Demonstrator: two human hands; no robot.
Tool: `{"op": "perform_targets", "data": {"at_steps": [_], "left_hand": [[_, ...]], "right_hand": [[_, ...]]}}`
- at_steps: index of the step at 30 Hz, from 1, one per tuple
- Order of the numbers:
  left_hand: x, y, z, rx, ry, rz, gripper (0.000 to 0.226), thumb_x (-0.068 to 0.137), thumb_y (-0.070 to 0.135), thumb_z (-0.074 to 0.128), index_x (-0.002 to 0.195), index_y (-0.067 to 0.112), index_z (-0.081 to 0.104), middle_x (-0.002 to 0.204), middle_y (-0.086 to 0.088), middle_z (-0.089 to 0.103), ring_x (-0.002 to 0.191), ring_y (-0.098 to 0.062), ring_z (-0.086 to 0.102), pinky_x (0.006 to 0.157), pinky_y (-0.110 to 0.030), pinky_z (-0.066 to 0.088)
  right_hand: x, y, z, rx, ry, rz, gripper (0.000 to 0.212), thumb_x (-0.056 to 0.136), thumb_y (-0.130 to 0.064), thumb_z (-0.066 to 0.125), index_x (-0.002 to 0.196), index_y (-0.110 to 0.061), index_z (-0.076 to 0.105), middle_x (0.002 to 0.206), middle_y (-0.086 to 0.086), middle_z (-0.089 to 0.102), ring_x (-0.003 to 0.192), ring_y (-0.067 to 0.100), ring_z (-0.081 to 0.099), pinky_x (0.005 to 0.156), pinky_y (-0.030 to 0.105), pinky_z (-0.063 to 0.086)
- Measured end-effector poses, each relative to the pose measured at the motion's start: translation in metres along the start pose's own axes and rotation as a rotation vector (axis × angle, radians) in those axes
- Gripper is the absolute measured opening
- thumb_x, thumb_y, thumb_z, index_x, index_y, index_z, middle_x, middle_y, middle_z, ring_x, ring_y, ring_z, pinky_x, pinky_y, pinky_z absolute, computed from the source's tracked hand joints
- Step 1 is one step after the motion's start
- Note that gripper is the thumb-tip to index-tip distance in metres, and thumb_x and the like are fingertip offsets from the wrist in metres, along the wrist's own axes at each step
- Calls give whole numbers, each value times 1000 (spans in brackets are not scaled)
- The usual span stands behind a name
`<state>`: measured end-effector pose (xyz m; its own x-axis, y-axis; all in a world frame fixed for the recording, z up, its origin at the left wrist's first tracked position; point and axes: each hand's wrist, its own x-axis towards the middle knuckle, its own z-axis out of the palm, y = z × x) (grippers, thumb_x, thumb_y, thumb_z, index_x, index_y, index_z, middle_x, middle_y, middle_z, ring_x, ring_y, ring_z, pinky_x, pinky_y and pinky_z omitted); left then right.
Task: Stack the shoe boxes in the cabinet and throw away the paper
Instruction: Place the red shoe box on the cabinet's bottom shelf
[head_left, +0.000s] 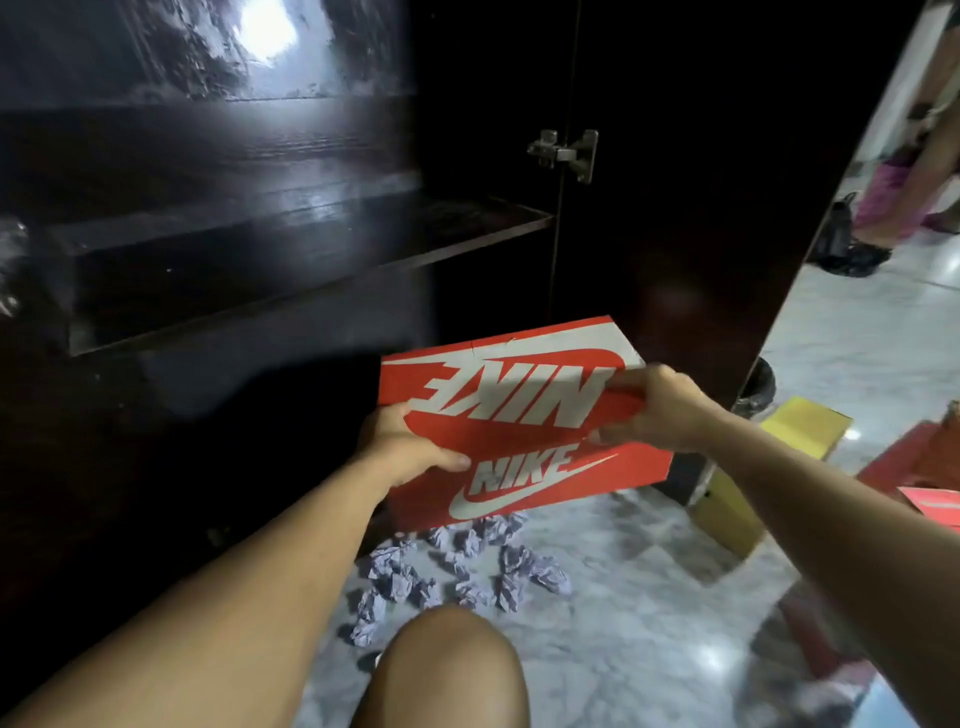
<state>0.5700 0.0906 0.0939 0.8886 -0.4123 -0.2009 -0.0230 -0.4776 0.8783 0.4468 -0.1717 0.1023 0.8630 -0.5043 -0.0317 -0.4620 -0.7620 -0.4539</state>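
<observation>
An orange Nike shoe box (519, 415) with white lettering hangs in the air in front of the dark cabinet, its lid closed. My left hand (405, 452) grips its near left corner, thumb on the front face. My right hand (654, 405) grips the right end, fingers curled over the lid edge. The box sits below and to the right of the cabinet's dark shelf (311, 249). Several crumpled balls of grey-purple paper (457, 571) lie on the marble floor under the box.
The open cabinet door (701, 182) with a metal hinge (566, 153) stands right of the box. A yellow box (769, 467) and red boxes (924, 467) lie on the floor at right. A black bin (756, 389) stands behind the door. My knee (447, 670) is at bottom centre. A person stands far right.
</observation>
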Motion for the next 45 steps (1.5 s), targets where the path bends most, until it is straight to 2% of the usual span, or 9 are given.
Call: {"op": "perform_targets", "data": {"at_steps": [5,16,24,28,31,34,36,39,45], "left_hand": [[34,-34,2,6,56,-81,86,59,3,89,135,5,49,128,-8,60,101,-13,52,86,-21,39],[130,-90,6,32,214,-171,73,45,14,97,111,14,66,104,-5,71,99,-24,67,92,-42,53],[190,-138,18,40,292,-155,70,43,16,98,106,13,69,99,-8,73,88,-25,69,80,-33,54],[214,-154,26,114,364,-131,76,44,38,96,112,16,68,103,-7,72,90,-26,68,78,-34,56],[230,-150,37,206,406,-114,83,54,43,91,125,12,61,127,-15,60,119,-33,56,94,-39,51],[240,-147,50,322,424,-58,83,75,31,81,145,8,41,160,-10,12,147,-31,13,118,-42,24],[250,-153,55,446,411,3,75,85,32,71,147,11,35,162,-6,-1,149,-28,-6,120,-47,9],[262,-158,52,701,368,18,67,96,39,51,151,12,24,162,-7,3,148,-26,-12,119,-50,-4],[278,-161,40,819,288,36,68,100,44,37,153,9,15,162,-11,2,149,-25,-8,121,-46,2]], "right_hand": [[47,-6,44,-16,-91,-85,67,52,-53,86,113,-32,68,107,-4,66,107,23,57,99,40,43],[160,-10,125,50,-181,-150,69,59,-47,87,123,-42,61,124,-6,59,118,22,51,104,35,44],[222,-5,185,-91,-179,-156,67,71,-54,75,133,-42,51,138,-1,42,128,30,38,104,42,43],[238,-9,200,-157,-68,-163,46,84,-47,62,129,-35,57,137,-1,51,127,31,39,101,42,44],[242,-20,217,-246,106,-232,32,93,-30,51,122,-24,63,125,4,61,117,29,50,92,38,46],[243,-32,240,-213,61,-331,32,99,-26,45,127,-16,56,122,9,63,106,27,60,83,36,53],[247,-37,251,-216,-11,-339,41,100,-26,43,141,-20,40,145,13,46,129,37,46,95,42,51],[255,-40,253,-227,-93,-305,60,101,-28,42,154,-27,13,162,10,3,148,40,-2,115,52,23],[263,-43,252,-211,-159,-293,74,101,-21,45,153,-33,-6,161,5,-17,145,32,-21,118,50,4]]}}
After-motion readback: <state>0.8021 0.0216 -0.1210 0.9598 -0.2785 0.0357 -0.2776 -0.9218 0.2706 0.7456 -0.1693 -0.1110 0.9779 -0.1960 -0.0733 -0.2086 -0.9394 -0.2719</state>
